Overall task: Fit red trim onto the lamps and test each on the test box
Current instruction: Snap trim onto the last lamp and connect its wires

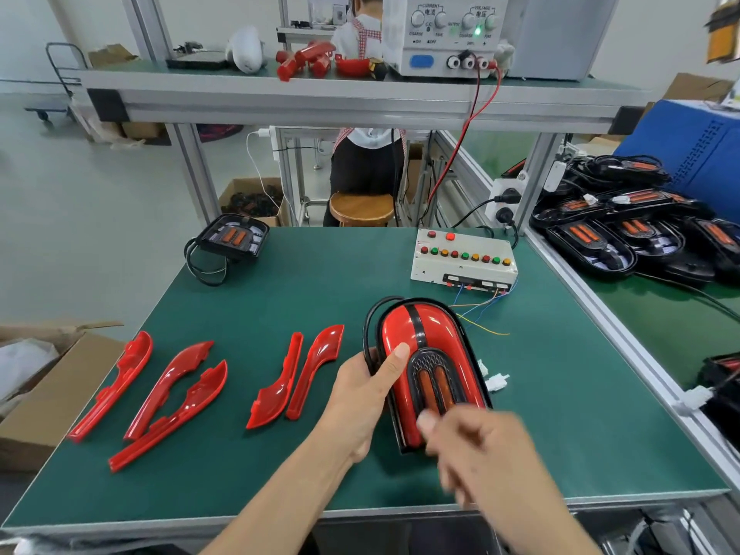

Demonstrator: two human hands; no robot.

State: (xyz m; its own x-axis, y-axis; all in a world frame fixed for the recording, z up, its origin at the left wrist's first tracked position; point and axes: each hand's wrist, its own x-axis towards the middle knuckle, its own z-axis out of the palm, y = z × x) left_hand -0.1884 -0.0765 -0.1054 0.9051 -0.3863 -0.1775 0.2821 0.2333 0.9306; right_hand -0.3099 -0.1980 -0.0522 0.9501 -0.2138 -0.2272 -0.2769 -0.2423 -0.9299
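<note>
A lamp (424,338) with red trim fitted on both sides lies on the green mat, its black cable looping behind it. My left hand (366,390) grips its left edge, thumb on the red trim. My right hand (476,442) is blurred over the lamp's near end, fingers loosely curled; whether it holds anything I cannot tell. Several loose red trim pieces (172,390) lie to the left, two more (298,374) nearer the lamp. The white test box (464,256) with coloured buttons stands at the back right. An untrimmed black lamp (234,236) sits at the mat's far left corner.
A pile of black lamps (636,226) fills the side bench on the right. A power supply (444,34) stands on the upper shelf, red lead running down. White connectors (496,380) lie right of the lamp. A cardboard box (36,378) is at left. A person sits behind the bench.
</note>
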